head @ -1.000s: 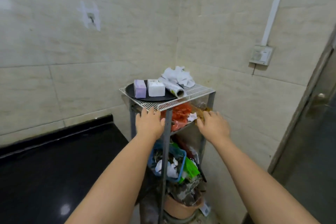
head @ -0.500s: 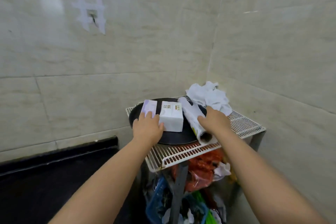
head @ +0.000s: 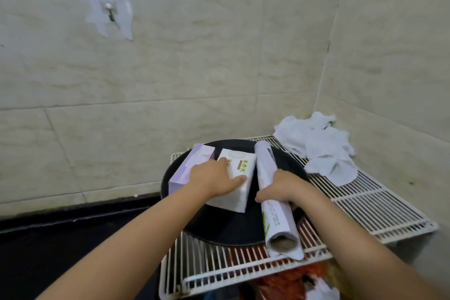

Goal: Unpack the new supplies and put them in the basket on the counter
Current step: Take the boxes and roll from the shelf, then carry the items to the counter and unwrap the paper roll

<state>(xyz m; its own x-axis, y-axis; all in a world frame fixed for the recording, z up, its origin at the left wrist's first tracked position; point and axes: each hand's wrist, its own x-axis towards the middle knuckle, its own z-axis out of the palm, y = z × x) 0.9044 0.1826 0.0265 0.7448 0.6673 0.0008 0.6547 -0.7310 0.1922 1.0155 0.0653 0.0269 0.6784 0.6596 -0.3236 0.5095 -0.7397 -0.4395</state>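
Moved up from the rack's front edge since 1.0 s ago, both hands now on the supplies. Left hand (head: 214, 178) flat, fingers spread over white box (head: 235, 182) and purple box (head: 188, 169); no closed grip yet. Right hand (head: 283, 186) wrapped over paper roll (head: 274, 200), grip curled around it. All 3 items on black tray (head: 219, 229) atop wire rack (head: 365, 207). Basket not in view. Best to clamp both boxes together, lift level, keep roll from sliding. White cloth (head: 321, 148) behind, apart.
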